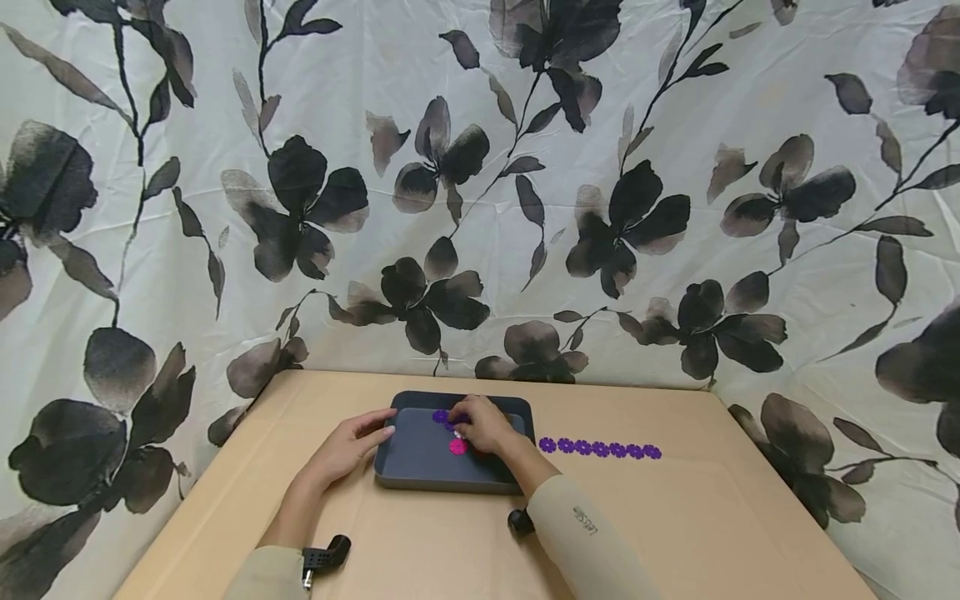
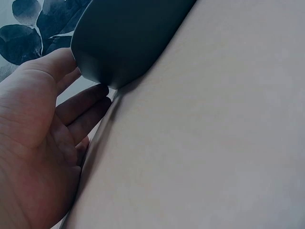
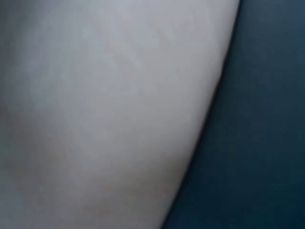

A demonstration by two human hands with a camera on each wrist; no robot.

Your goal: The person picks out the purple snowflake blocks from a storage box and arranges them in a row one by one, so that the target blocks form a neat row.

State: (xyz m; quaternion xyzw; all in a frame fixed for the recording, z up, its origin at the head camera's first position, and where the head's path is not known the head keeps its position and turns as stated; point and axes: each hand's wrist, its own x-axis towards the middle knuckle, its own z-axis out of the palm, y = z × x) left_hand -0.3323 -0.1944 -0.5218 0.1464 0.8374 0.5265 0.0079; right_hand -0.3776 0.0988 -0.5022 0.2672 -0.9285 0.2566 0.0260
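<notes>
A dark grey tray lies on the table, and my left hand touches its left rim with thumb and fingers. In the left wrist view, this hand's fingers reach the corner of the tray. Over the tray's middle, my right hand bends its fingers down and pinches a small flower-shaped piece, mostly hidden by the fingertips. Beside those fingertips lie purple flower-shaped pieces and a pink one; a bit of white shows between them. The right wrist view has only blurred skin of the hand against dark grey.
Right of the tray, several purple flower-shaped pieces form a row on the tan table. A white cloth with dark flowers hangs behind the table. Dark wrist cameras sit on both wrists.
</notes>
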